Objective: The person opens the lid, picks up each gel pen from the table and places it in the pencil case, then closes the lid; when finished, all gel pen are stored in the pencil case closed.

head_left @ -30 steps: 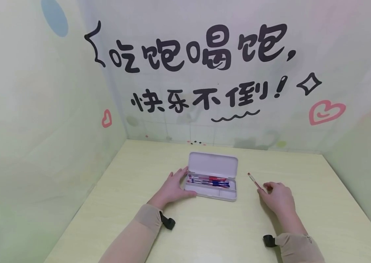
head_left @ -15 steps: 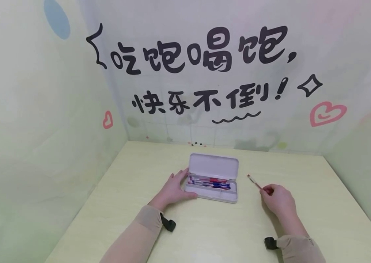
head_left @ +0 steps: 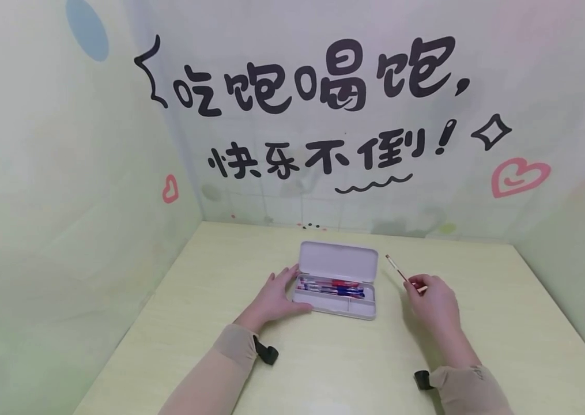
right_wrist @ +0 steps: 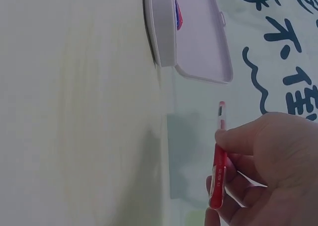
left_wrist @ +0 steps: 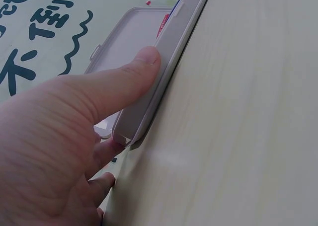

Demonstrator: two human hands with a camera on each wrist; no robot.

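A pale lilac pencil case (head_left: 338,261) stands on the table with its lid raised. Its rear compartment holds several red and blue pens (head_left: 331,288). My left hand (head_left: 272,300) grips the case's left end; in the left wrist view the thumb (left_wrist: 124,82) lies along the front wall (left_wrist: 164,74), with other fingers round the end. To the right of the case, my right hand (head_left: 434,305) pinches a red gel pen (head_left: 395,266) between thumb and fingers. The right wrist view shows the pen's red part (right_wrist: 218,176) along the fingers and its clear end pointing away.
The pale wood table (head_left: 333,369) meets a printed backdrop (head_left: 282,213) with large black characters behind the case. Side walls (head_left: 38,230) close in the left and right. In front of the case's pens lie a long and a short compartment (head_left: 362,307).
My right hand has risen a little and moved slightly forward and left, carrying the red gel pen with it. The left hand and the pencil case keep their place.
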